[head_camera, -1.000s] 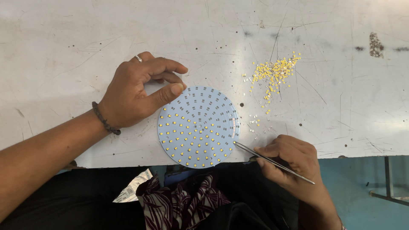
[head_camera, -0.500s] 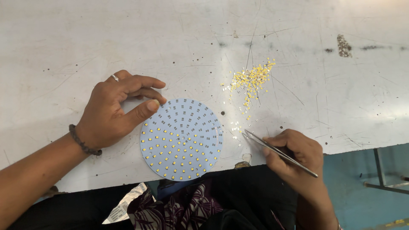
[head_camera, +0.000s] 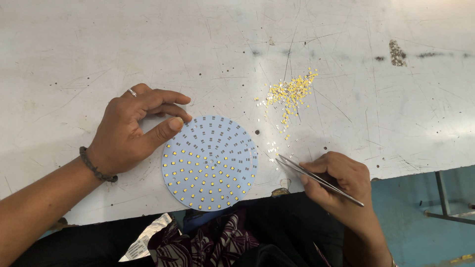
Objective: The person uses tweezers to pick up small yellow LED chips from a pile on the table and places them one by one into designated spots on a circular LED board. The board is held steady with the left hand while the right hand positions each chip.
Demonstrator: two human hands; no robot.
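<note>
Round pale-blue board point(head_camera: 210, 163) at lower centre of the scratched white table point(head_camera: 99, 44).

Left hand point(head_camera: 129, 131) steadies the board's upper-left rim, thumb on its edge, fingers curled loosely. Right hand point(head_camera: 339, 180) pinches thin metal tweezers point(head_camera: 316, 179), tips nearly closed just right of the board, below a heap of tiny yellow chips point(head_camera: 289, 94).

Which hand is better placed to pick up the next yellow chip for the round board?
Right: the right hand holds the tweezers, tips beside the loose chips. The left hand steadies the board.
</note>
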